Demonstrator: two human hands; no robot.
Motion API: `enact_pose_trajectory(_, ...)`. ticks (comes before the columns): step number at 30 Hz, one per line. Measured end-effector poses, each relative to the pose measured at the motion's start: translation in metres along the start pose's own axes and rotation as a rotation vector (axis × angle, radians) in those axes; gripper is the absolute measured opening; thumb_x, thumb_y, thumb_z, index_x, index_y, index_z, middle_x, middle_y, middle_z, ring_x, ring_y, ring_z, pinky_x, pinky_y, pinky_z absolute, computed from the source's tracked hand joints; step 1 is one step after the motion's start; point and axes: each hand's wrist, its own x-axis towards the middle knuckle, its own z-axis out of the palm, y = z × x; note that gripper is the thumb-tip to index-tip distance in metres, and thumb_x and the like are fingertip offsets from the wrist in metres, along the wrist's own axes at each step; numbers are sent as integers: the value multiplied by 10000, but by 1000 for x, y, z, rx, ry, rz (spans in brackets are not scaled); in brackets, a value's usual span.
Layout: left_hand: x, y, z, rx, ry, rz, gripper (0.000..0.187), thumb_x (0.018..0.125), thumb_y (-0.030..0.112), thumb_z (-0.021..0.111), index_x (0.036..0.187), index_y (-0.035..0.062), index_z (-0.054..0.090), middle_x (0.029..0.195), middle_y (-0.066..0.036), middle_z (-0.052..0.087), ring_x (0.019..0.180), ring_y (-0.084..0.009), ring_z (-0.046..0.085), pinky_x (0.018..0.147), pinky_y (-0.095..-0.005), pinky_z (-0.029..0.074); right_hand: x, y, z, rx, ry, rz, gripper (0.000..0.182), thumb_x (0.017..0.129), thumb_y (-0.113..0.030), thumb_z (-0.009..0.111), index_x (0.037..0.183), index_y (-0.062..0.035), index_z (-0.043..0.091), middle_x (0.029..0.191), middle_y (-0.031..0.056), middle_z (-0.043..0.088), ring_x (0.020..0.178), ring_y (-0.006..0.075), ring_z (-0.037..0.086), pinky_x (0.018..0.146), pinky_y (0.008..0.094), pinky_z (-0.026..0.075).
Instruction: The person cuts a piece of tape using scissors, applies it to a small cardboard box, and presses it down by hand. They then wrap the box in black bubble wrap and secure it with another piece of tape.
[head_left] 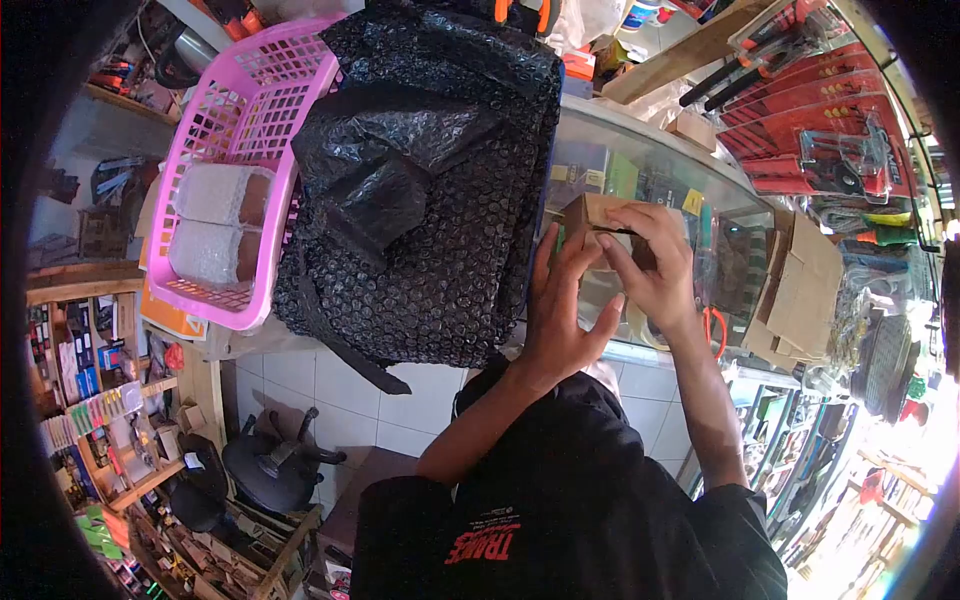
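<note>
A small brown cardboard box (592, 213) rests on the glass-topped counter, right of the black bubble wrap (420, 280). My left hand (568, 315) is against the box's left and near side, its thumb apart from the fingers. From the right, my right hand (655, 262) pinches at the box's top, where a dark gap shows along a flap. Whatever is inside the box cannot be seen. Close to the left hand lies the edge of the bubble wrap, a wide sheet with crumpled black pieces on top.
A pink basket (268, 262) with two bubble-wrapped packages (208, 195) stands on the left. Flattened cardboard (800, 285) leans at the right, near red packaged tools (790, 150). A black chair (280, 462) is on the tiled floor at lower left.
</note>
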Motion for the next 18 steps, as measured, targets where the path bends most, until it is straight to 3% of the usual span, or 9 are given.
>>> enact_pose_trajectory(2,2,2,-7,48,-45,17,667,919,173,769,1499,43,467,1610,-275,428,1531,-541,303,1259,-620,246,-1,2,3,29,-3,34,364,843,-12,821,1194,-48,730,1141,159,729,1068,366,704,915,433,567)
enact_pose_trajectory(5,-3,1,-9,23,-60,6,638,948,173,741,1507,36,464,1654,-285,377,1560,-553,248,1269,-628,222,-3,4,5,36,-7,53,341,847,-6,814,1175,-41,730,1132,148,738,1068,364,703,918,437,567)
enact_pose_trajectory(18,-14,-7,-2,-61,-57,-70,568,962,148,722,1469,34,492,1678,-313,309,1571,-499,278,1264,-600,257,5,7,7,-130,-52,-96,305,851,-17,781,1150,-35,723,1116,151,751,1031,397,702,943,480,560)
